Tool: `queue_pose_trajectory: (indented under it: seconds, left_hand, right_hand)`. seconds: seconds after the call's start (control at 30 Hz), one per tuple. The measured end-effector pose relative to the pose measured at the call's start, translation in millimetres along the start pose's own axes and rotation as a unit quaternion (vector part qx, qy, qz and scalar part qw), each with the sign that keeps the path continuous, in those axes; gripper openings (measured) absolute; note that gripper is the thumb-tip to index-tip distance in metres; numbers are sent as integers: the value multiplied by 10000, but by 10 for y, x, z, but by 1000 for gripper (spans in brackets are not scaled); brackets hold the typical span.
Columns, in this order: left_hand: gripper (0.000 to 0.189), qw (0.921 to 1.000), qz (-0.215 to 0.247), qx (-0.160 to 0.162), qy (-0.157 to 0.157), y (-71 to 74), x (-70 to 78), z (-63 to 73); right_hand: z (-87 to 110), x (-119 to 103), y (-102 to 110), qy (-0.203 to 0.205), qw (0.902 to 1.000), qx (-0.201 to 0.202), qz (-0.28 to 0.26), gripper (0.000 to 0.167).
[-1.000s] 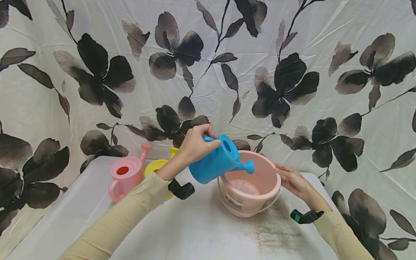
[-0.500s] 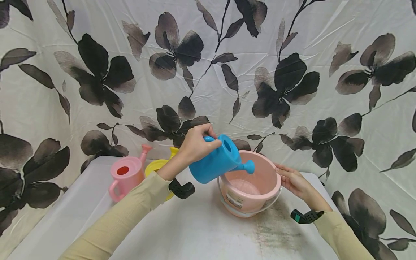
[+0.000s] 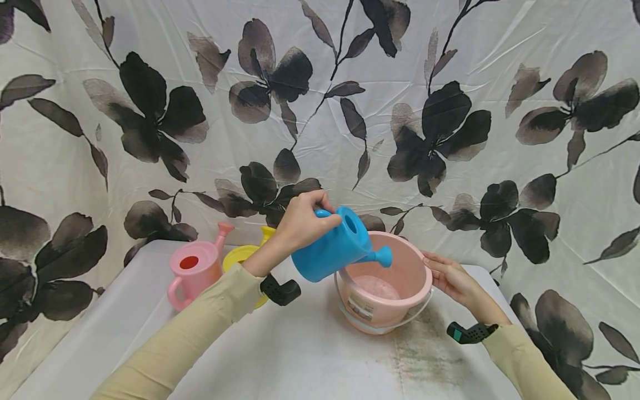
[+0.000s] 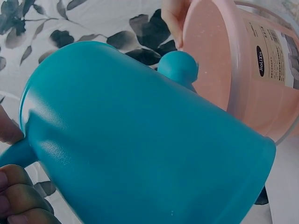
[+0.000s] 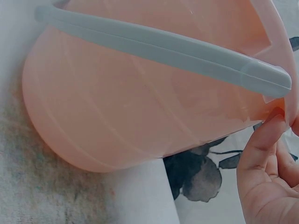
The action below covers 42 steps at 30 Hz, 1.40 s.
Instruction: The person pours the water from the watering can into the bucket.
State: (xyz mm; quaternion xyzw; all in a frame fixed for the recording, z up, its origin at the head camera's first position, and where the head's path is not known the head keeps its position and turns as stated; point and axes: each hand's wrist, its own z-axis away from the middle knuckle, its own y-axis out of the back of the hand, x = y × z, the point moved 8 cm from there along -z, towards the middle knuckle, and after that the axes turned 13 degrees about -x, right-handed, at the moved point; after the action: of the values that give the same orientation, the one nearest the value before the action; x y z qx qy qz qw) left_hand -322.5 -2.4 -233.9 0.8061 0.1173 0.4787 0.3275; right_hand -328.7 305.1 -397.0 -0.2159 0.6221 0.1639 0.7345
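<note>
My left hand (image 3: 305,222) grips the handle of a blue watering can (image 3: 325,255), held tilted above the table with its spout over the pink bucket (image 3: 390,312). In the left wrist view the fingers curl round the handle (image 4: 17,155), and the can's body hides much of the scene. At the bucket's right side my right hand (image 3: 452,280) pinches the rim, thumb (image 5: 271,133) under its outer edge. The bucket stands upright, its pale bail handle (image 5: 163,46) hanging down. A light, mottled shine shows on the bucket's floor.
To the left stand a pink watering can (image 3: 200,283) and a yellow watering can (image 3: 237,254), the latter partly hidden behind my left forearm. The white table (image 3: 290,355) has a brownish-green stain (image 3: 430,355) near the bucket. A floral cloth (image 3: 350,166) hangs behind.
The mottled shine on the bucket's floor shifts from frame to frame. Both hands, the blue watering can and the bucket stay almost in place.
</note>
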Motion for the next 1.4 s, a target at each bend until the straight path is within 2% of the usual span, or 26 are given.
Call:
queue_pose_trajectory:
  seconds: [0.33, 0.7, 1.4]
  left_hand:
    - [13, 10000, 38, 6, 63, -6, -22, 23]
    - [12, 9999, 51, 95, -20, 18, -21, 33]
    - [13, 10000, -41, 58, 26, 16, -17, 25]
  right_hand:
    - [32, -10, -29, 196, 9991, -280, -240, 66]
    - [32, -7, -27, 153, 9991, -300, -244, 65]
    - [37, -8, -33, 106, 9991, -330, -251, 66]
